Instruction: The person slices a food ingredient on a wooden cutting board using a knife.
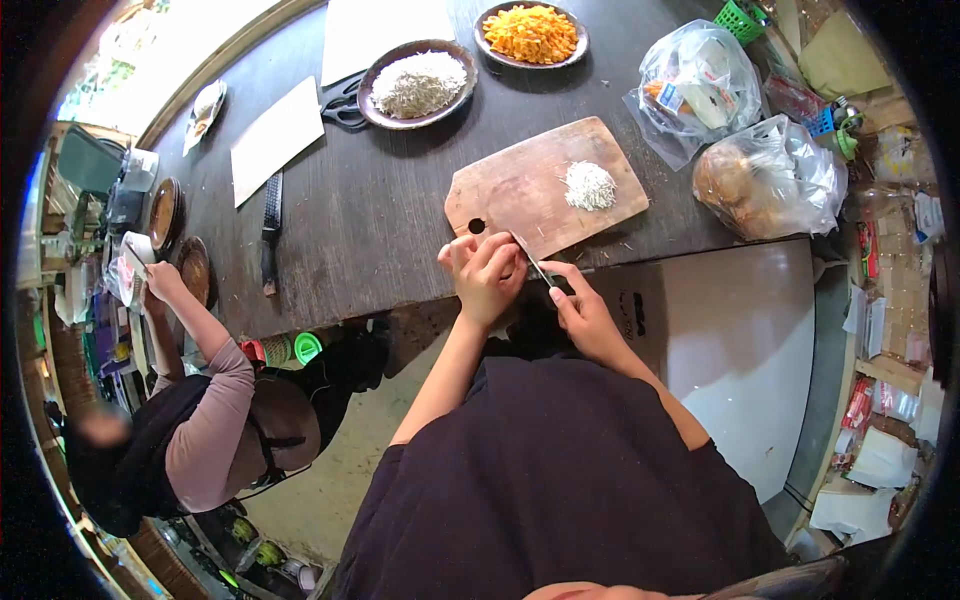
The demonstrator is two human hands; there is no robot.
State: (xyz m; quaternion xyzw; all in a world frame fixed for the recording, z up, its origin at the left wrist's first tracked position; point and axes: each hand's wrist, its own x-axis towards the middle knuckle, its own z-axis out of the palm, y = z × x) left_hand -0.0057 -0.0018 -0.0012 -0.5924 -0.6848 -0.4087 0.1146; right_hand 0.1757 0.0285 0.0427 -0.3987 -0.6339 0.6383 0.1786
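Your right hand (586, 314) is pinching a knife (534, 264), its long axis pointing forward-left; your left hand (487, 280) is showing curled fingers, pinch unclear.

Cutting board (520, 180) mid-frame looks like smooth matt wood, table (360, 240) is grainy wood, upper-right bags (800, 165) are glossy, crinkly plastic.

Left grip (488, 274) curls beside right grip (580, 314), forearms (440, 372) angled inward.
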